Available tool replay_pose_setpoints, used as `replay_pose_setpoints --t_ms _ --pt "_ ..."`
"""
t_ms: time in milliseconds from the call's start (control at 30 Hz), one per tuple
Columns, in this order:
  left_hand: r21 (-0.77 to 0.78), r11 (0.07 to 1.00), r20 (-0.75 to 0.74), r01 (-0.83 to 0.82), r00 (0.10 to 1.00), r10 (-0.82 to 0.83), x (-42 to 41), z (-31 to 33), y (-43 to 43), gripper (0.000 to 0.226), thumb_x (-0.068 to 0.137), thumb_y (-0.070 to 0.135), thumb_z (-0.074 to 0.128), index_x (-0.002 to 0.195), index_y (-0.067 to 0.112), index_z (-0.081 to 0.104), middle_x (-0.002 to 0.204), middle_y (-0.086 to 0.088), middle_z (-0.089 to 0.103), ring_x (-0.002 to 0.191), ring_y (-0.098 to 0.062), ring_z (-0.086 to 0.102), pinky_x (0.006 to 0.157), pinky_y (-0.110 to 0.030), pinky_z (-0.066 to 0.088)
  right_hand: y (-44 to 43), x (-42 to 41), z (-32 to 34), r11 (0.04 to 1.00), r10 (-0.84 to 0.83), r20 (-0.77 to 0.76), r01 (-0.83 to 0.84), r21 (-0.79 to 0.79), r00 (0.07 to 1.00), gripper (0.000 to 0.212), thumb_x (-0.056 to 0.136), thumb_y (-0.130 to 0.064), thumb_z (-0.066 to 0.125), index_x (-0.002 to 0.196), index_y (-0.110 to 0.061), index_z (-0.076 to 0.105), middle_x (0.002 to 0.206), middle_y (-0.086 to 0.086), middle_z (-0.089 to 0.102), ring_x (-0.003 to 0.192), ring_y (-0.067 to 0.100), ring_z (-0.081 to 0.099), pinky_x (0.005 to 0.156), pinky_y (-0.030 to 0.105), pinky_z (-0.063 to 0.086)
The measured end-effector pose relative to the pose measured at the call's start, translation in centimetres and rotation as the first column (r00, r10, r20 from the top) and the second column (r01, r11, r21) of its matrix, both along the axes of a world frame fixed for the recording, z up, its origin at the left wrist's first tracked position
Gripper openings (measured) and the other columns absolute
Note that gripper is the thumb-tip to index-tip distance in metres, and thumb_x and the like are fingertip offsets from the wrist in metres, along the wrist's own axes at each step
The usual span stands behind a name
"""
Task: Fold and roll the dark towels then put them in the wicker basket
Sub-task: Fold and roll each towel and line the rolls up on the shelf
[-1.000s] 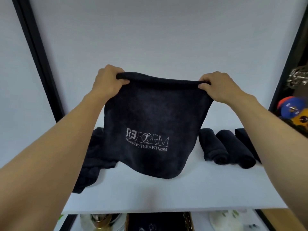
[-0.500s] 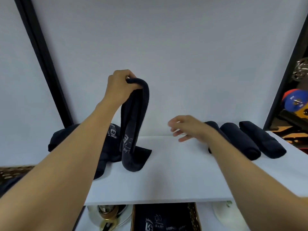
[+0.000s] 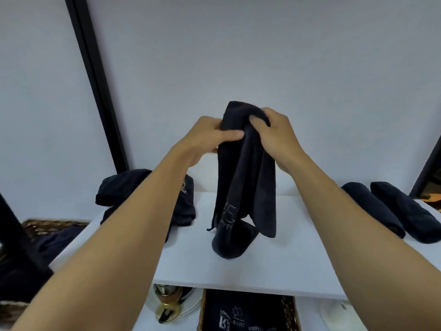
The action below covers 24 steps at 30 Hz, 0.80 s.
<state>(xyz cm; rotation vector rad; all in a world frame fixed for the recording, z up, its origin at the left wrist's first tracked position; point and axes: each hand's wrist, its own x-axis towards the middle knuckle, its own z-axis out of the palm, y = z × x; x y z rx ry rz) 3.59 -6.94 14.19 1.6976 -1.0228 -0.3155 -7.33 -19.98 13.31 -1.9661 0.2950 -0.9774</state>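
Sitting nearest, below the white shelf, a woven wicker basket held dark logo-printed towels. Above the shelf, the folded dark terry towel hung with its long axis vertical and its lower end touching the board. The left hand and right hand both gripped its top, equally near. Two rolled dark towels lay far right.

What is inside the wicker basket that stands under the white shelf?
The wicker basket holds dark cloth with pale printed logos. The white shelf covers its far part and the picture's edge cuts its near part, so the towel count is hidden.
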Motion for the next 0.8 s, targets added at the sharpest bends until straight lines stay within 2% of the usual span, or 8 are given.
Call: replay_pose_setpoints --t_ms 67,133,233,300,367,567,733,800 --pt "0.056 0.997 -0.040 0.059 0.998 -0.056 -0.2 -0.9 -0.1 0.020 0.092 0.021 0.067 0.109 0.011 0.072 0.101 -0.001 0.076 0.093 -0.013 0.072 0.080 -0.031 0.058 -0.7 -0.4 0.7 0.997 0.027 -0.004 -0.026 0.077 1.000 0.019 0.098 -0.027 0.053 0.099 -0.014 0.067 0.096 0.003 0.071 0.089 0.018 0.068 0.082 0.037 0.056" --pt "-0.042 0.998 -0.073 0.057 0.996 -0.060 -0.4 -1.1 -0.5 0.019 0.094 0.020 0.064 0.109 0.011 0.072 0.101 -0.003 0.076 0.092 -0.015 0.073 0.079 -0.033 0.060 -1.7 -0.9 1.0 0.998 -0.018 -0.022 0.019 0.057 1.000 0.019 0.095 -0.029 0.058 0.098 -0.013 0.067 0.095 0.003 0.070 0.088 0.019 0.068 0.080 0.037 0.058" --pt "-0.168 0.985 -0.082 -0.043 0.996 0.029 -1.1 -0.5 -1.8 0.017 0.092 0.021 0.067 0.101 0.008 0.074 0.095 -0.007 0.076 0.087 -0.019 0.074 0.078 -0.033 0.061 -2.8 -1.6 1.3 0.931 -0.305 -0.035 0.290 -0.222 0.952 0.016 0.090 -0.025 0.064 0.105 -0.020 0.062 0.099 -0.003 0.058 0.084 0.011 0.057 0.077 0.027 0.049" --pt "-0.207 0.973 -0.063 -0.104 0.994 0.093 -1.7 -0.1 -3.1 0.014 0.089 0.021 0.070 0.091 0.007 0.074 0.089 -0.010 0.075 0.084 -0.024 0.074 0.080 -0.040 0.061 -1.9 -2.2 0.9 0.867 -0.404 0.086 0.411 -0.282 0.911 0.019 0.087 -0.020 0.064 0.104 -0.022 0.056 0.092 -0.003 0.054 0.077 0.007 0.052 0.075 0.028 0.048" --pt "-0.246 0.956 -0.051 -0.159 0.987 0.151 -2.4 0.2 -4.4 0.009 0.086 0.018 0.069 0.082 0.011 0.074 0.083 -0.008 0.074 0.080 -0.023 0.072 0.080 -0.043 0.061 -0.1 -2.7 -0.3 0.898 -0.346 0.147 0.373 -0.235 0.927 0.015 0.086 -0.025 0.065 0.094 -0.021 0.053 0.076 -0.002 0.058 0.069 0.009 0.055 0.070 0.030 0.049" --pt "-0.252 0.915 -0.115 -0.315 0.949 0.295 -2.9 0.1 -6.1 0.005 0.085 0.016 0.066 0.085 0.014 0.061 0.095 -0.009 0.070 0.084 -0.023 0.070 0.067 -0.036 0.061 2.5 -3.7 -3.0 0.961 -0.244 -0.169 0.214 -0.177 0.955 0.050 0.073 -0.058 0.073 0.102 -0.025 0.049 0.079 -0.008 0.061 0.074 0.010 0.060 0.069 0.031 0.052" --pt "-0.302 0.884 -0.254 -0.358 0.924 0.287 -3.0 -0.1 -6.2 0.013 0.088 0.011 0.063 0.084 0.010 0.050 0.098 -0.017 0.067 0.080 -0.027 0.070 0.046 -0.026 0.055 2.0 -3.5 -4.2 0.941 -0.272 -0.247 0.202 -0.273 0.930 0.041 0.085 -0.019 0.064 0.117 -0.022 0.039 0.086 -0.001 0.059 0.077 0.017 0.061 0.073 0.039 0.056" --pt "-0.333 0.857 -0.304 -0.395 0.905 0.299 -2.7 0.0 -5.8 0.017 0.089 0.010 0.060 0.080 0.011 0.046 0.093 -0.017 0.065 0.079 -0.030 0.070 0.048 -0.027 0.055 1.5 -3.7 -4.6 0.966 -0.206 -0.212 0.165 -0.198 0.955 0.027 0.091 -0.014 0.059 0.113 -0.023 0.048 0.084 -0.007 0.059 0.079 0.012 0.060 0.072 0.026 0.054"
